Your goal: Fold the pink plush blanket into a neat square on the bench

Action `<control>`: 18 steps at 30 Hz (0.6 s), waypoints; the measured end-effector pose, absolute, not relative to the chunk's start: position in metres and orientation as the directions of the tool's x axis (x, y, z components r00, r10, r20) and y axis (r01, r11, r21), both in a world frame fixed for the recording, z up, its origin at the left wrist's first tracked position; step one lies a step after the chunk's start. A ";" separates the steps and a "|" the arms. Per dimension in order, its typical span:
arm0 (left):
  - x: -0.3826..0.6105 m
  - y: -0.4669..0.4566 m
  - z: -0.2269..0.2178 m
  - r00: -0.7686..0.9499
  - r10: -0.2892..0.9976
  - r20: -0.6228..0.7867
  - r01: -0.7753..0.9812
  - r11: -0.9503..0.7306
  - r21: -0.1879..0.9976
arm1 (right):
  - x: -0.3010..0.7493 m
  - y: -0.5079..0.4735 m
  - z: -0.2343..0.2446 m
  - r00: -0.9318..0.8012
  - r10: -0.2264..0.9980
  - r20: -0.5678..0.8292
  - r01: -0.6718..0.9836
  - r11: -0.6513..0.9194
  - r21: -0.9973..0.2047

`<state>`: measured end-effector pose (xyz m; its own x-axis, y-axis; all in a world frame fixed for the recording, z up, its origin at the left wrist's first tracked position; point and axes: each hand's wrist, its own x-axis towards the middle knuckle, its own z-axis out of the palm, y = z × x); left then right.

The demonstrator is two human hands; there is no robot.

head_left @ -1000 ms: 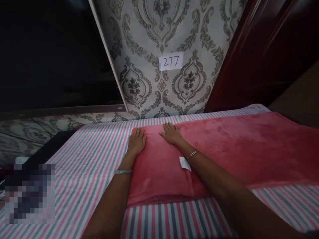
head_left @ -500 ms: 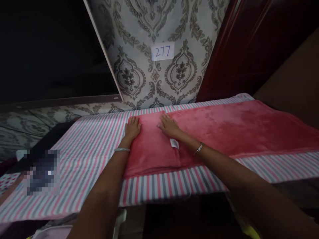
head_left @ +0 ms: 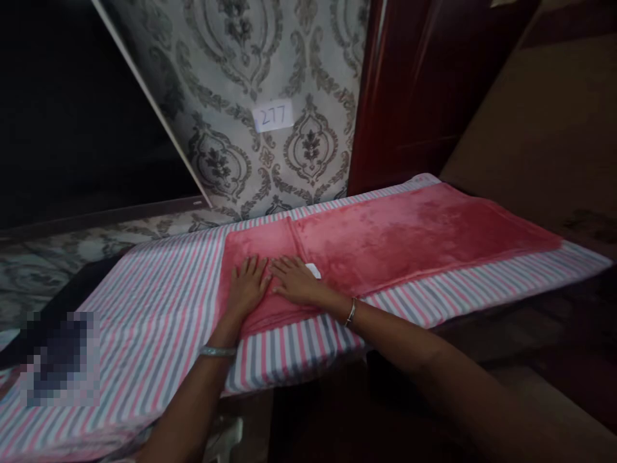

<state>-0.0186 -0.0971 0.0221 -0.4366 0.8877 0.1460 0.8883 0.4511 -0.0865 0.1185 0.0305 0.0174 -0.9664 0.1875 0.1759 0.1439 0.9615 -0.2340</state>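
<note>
A long red plush blanket [head_left: 385,238] lies on the table, its left end folded over into a thicker section. On that folded part my left hand [head_left: 248,286] rests flat, fingers spread. My right hand [head_left: 295,280] lies flat just beside it, also with fingers apart and palm down. A small white label [head_left: 313,271] sticks out at the fold's edge, next to my right hand. Each wrist wears a bracelet. Under the blanket is a cloth with pink, grey and white stripes [head_left: 159,283].
Behind the table stands a patterned wallpaper wall [head_left: 222,128] with a paper marked 277 [head_left: 274,116]. A large dark screen [head_left: 87,116] is at the left, a dark red wooden panel [head_left: 409,90] at the right. A blurred-out patch [head_left: 62,360] covers something at the left edge.
Both hands have slid toward me over the folded section, from its far edge to its middle and near part. The view has turned to the right.
</note>
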 end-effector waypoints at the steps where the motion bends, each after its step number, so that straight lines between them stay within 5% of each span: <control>1: -0.020 -0.096 0.023 -0.435 0.889 0.144 0.888 0.450 -0.093 | 0.121 0.035 0.018 -0.964 0.200 0.175 0.153 0.956 -0.249; 7: -0.032 -0.091 0.023 -0.424 0.893 0.151 0.891 0.441 -0.109 | 0.177 0.092 0.007 -0.870 0.311 0.382 0.109 0.877 -0.467; 11: -0.044 -0.088 0.016 -0.409 0.896 0.172 0.898 0.428 -0.099 | 0.254 0.154 -0.007 -0.593 0.612 0.523 0.069 0.686 -0.724; 15: -0.055 -0.086 0.010 -0.366 0.910 0.196 0.919 0.387 -0.080 | 0.349 0.217 -0.009 -0.139 0.915 0.380 0.015 0.385 -0.923; 18: -0.064 -0.086 0.006 -0.327 0.920 0.215 0.935 0.349 -0.068 | 0.418 0.253 -0.003 0.224 0.962 0.156 -0.078 0.178 -0.981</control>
<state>-0.0643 -0.0861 0.0060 -0.3275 0.9201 0.2147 0.9348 0.3486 -0.0683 0.4181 0.2532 -0.0031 0.2242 0.9619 0.1562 -0.0785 0.1776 -0.9810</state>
